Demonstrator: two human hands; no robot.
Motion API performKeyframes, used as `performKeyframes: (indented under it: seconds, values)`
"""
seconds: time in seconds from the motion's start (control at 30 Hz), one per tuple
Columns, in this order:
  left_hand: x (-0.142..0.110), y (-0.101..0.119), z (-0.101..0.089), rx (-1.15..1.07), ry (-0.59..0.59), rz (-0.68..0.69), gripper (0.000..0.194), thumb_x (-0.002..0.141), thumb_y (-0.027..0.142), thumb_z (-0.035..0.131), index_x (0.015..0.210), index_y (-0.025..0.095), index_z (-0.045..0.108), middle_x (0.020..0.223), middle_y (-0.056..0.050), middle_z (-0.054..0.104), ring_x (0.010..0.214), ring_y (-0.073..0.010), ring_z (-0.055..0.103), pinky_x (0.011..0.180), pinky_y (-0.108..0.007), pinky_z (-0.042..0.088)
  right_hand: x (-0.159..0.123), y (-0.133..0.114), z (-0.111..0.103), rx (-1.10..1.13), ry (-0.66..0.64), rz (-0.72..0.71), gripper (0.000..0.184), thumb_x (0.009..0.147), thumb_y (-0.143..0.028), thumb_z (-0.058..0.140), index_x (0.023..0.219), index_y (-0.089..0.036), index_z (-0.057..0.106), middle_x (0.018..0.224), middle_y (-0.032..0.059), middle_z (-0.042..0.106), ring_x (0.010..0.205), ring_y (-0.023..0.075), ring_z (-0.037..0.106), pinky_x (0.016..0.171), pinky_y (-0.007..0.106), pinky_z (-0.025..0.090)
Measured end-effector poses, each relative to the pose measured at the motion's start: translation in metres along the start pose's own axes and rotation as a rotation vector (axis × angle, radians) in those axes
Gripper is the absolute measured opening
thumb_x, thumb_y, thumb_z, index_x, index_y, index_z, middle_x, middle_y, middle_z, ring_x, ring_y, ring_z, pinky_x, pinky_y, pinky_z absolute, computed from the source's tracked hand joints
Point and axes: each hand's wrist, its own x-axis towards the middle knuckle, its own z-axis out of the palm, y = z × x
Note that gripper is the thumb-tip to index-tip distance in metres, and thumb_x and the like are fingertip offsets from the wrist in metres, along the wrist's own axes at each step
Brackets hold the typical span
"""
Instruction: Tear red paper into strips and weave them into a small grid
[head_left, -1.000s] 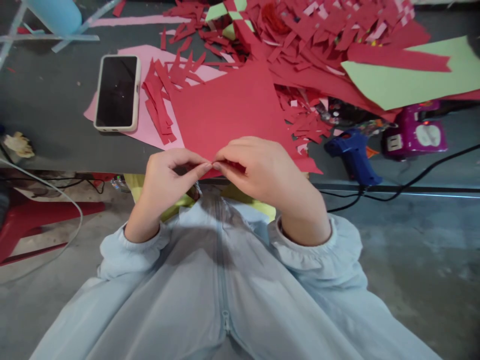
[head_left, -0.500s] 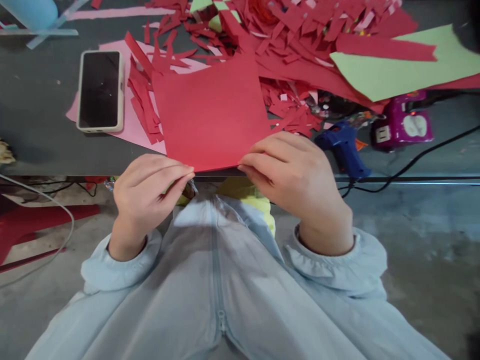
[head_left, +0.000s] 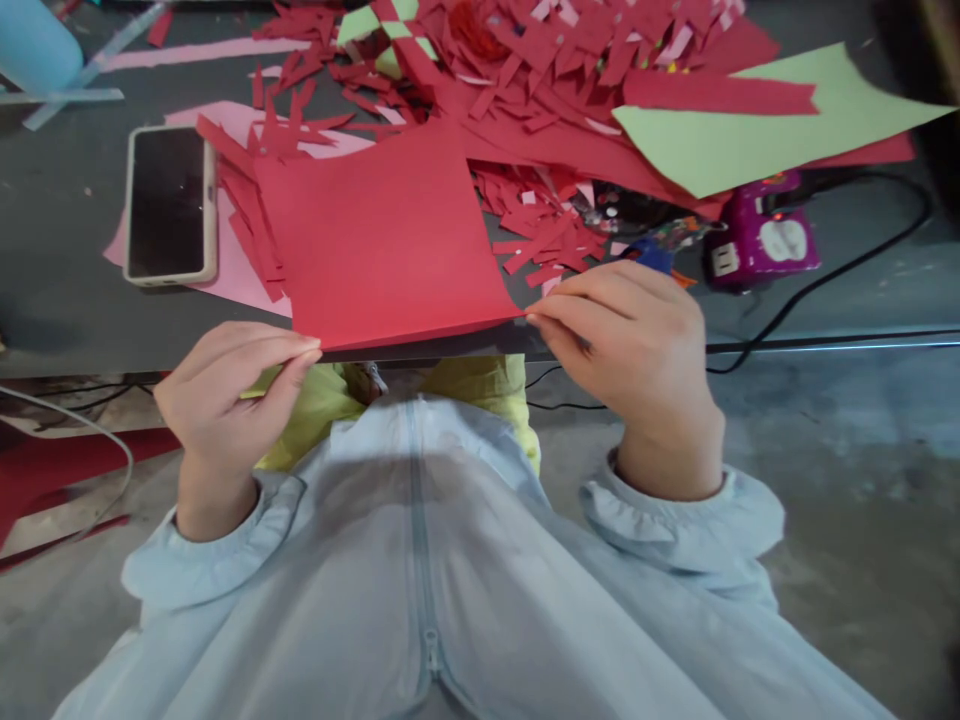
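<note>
A sheet of red paper [head_left: 382, 240] lies across the front of the dark table, its near edge slightly raised or folded. My left hand [head_left: 232, 385] pinches the near left corner between thumb and fingertips. At the near right corner, my right hand [head_left: 626, 335] holds the same edge in a pinch, stretching it out between both hands. Beneath and beside the sheet are pink paper [head_left: 244, 275] and cut red strips [head_left: 251, 225]. A blue glue gun [head_left: 649, 255] is mostly hidden behind my right hand.
A phone [head_left: 169, 205] lies on the left. Red paper scraps [head_left: 525, 60] are heaped at the back, with a light green sheet [head_left: 757, 140] to their right. A purple power adapter [head_left: 772, 240] with a black cable sits at right. A blue cylinder [head_left: 37, 45] stands far left.
My hands have moved apart along the near edge of the red paper, from nearer its middle out to the corners. The view has shifted slightly, and my right hand now covers most of the glue gun.
</note>
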Motion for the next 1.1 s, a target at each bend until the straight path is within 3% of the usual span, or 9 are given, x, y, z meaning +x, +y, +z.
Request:
performKeyframes:
  seconds: [0.2, 0.27, 0.33, 0.4, 0.43, 0.57, 0.73, 0.9, 1.1]
  values:
    - [0.008, -0.001, 0.008, -0.048, 0.127, 0.088, 0.016, 0.082, 0.017, 0.079, 0.091, 0.028, 0.074, 0.080, 0.006, 0.076, 0.070, -0.0137, 0.071, 0.064, -0.034, 0.063, -0.005, 0.009, 0.000, -0.012, 0.176, 0.075, 0.011, 0.093, -0.022, 0.064, 0.084, -0.022, 0.069, 0.081, 0.0049, 0.074, 0.075, 0.0185, 0.066, 0.070, 0.033, 0.051]
    - [0.011, -0.001, 0.010, -0.010, 0.051, 0.053, 0.019, 0.084, 0.013, 0.076, 0.097, 0.027, 0.075, 0.085, 0.004, 0.078, 0.076, -0.0142, 0.072, 0.069, -0.034, 0.064, -0.006, 0.012, -0.002, 0.001, 0.220, 0.172, 0.013, 0.094, -0.023, 0.063, 0.082, -0.022, 0.068, 0.080, 0.0054, 0.073, 0.075, 0.0186, 0.066, 0.070, 0.033, 0.051]
    - [0.014, 0.001, 0.011, -0.034, 0.158, 0.122, 0.017, 0.082, 0.014, 0.079, 0.095, 0.026, 0.076, 0.081, 0.004, 0.077, 0.070, -0.0127, 0.071, 0.064, -0.030, 0.063, -0.008, 0.011, -0.003, 0.028, 0.267, 0.286, 0.017, 0.095, -0.025, 0.061, 0.079, -0.021, 0.066, 0.077, 0.0048, 0.071, 0.072, 0.0177, 0.064, 0.068, 0.032, 0.049]
    - [0.018, 0.004, 0.013, -0.002, 0.137, 0.056, 0.021, 0.083, 0.014, 0.079, 0.099, 0.027, 0.076, 0.087, 0.003, 0.078, 0.075, -0.0140, 0.073, 0.068, -0.032, 0.064, -0.009, 0.005, -0.002, 0.095, 0.294, 0.394, 0.026, 0.097, -0.030, 0.057, 0.073, -0.021, 0.063, 0.070, 0.0034, 0.067, 0.066, 0.0162, 0.061, 0.064, 0.031, 0.047]
    - [0.019, 0.007, 0.014, -0.022, 0.217, 0.127, 0.021, 0.080, 0.014, 0.081, 0.096, 0.027, 0.077, 0.081, 0.003, 0.078, 0.068, -0.0132, 0.071, 0.061, -0.029, 0.062, -0.009, 0.000, -0.001, 0.160, 0.267, 0.450, 0.032, 0.099, -0.033, 0.053, 0.070, -0.021, 0.062, 0.067, 0.0029, 0.066, 0.064, 0.0159, 0.061, 0.063, 0.031, 0.046]
    - [0.027, 0.025, 0.021, -0.003, 0.173, 0.250, 0.023, 0.081, 0.009, 0.078, 0.097, 0.025, 0.073, 0.082, 0.002, 0.078, 0.070, -0.0141, 0.072, 0.065, -0.028, 0.062, -0.009, -0.027, 0.013, 0.740, 0.055, 0.720, 0.043, 0.098, -0.058, 0.051, 0.085, -0.022, 0.071, 0.076, 0.0047, 0.073, 0.064, 0.0158, 0.066, 0.061, 0.030, 0.050]
    - [0.026, 0.057, 0.036, 0.005, -0.025, 0.447, 0.015, 0.084, 0.008, 0.074, 0.097, 0.016, 0.070, 0.083, -0.002, 0.078, 0.070, -0.0146, 0.071, 0.069, -0.029, 0.059, -0.007, -0.046, 0.031, 1.359, -0.037, 0.931, 0.058, 0.083, -0.079, 0.053, 0.072, -0.023, 0.061, 0.063, 0.0036, 0.064, 0.050, 0.0161, 0.057, 0.045, 0.031, 0.047]
    - [0.014, 0.078, 0.056, -0.019, -0.123, 0.549, 0.004, 0.089, 0.013, 0.070, 0.092, 0.016, 0.068, 0.083, -0.001, 0.076, 0.073, -0.0145, 0.068, 0.068, -0.029, 0.057, -0.002, -0.045, 0.027, 1.329, 0.157, 1.198, 0.037, 0.067, -0.054, 0.076, 0.065, -0.026, 0.052, 0.055, -0.0025, 0.053, 0.046, 0.0125, 0.045, 0.043, 0.029, 0.043]
    - [0.023, 0.082, 0.048, -0.017, -0.262, 0.543, 0.026, 0.099, 0.038, 0.060, 0.096, 0.014, 0.070, 0.087, -0.005, 0.075, 0.075, -0.0175, 0.070, 0.069, -0.033, 0.059, -0.004, -0.041, 0.017, 1.309, 0.276, 1.186, 0.020, 0.065, -0.035, 0.071, 0.065, -0.025, 0.054, 0.062, -0.0019, 0.060, 0.058, 0.0138, 0.054, 0.059, 0.029, 0.051]
